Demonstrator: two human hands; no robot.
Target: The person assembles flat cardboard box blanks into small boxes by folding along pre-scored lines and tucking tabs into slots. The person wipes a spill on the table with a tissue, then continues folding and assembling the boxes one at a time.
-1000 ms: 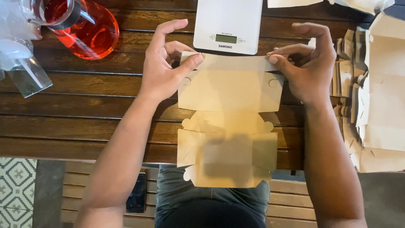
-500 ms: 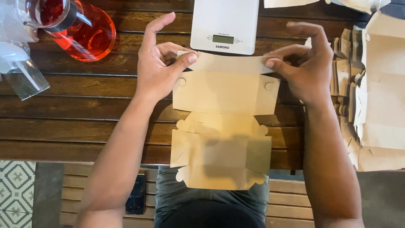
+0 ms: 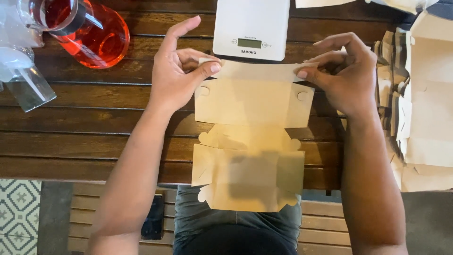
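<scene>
A flat, unfolded brown cardboard box blank (image 3: 252, 123) lies over the dark wooden table (image 3: 94, 123) and reaches past its near edge toward my lap. My left hand (image 3: 177, 75) pinches the blank's far left corner between thumb and fingers. The far right corner is pinched the same way by my right hand (image 3: 347, 73). The top flap is bent up along its fold between the two hands. Round tabs and side flaps stick out at the blank's middle and near end.
A white kitchen scale (image 3: 250, 28) sits just beyond the blank. A glass jug of red liquid (image 3: 87, 30) and clear plastic (image 3: 21, 71) are at the far left. Stacks of more cardboard blanks (image 3: 420, 104) fill the right side. A dark phone (image 3: 153, 219) rests on the bench.
Both hands and the blank have shifted slightly toward the scale, and the top flap is folded up a little more.
</scene>
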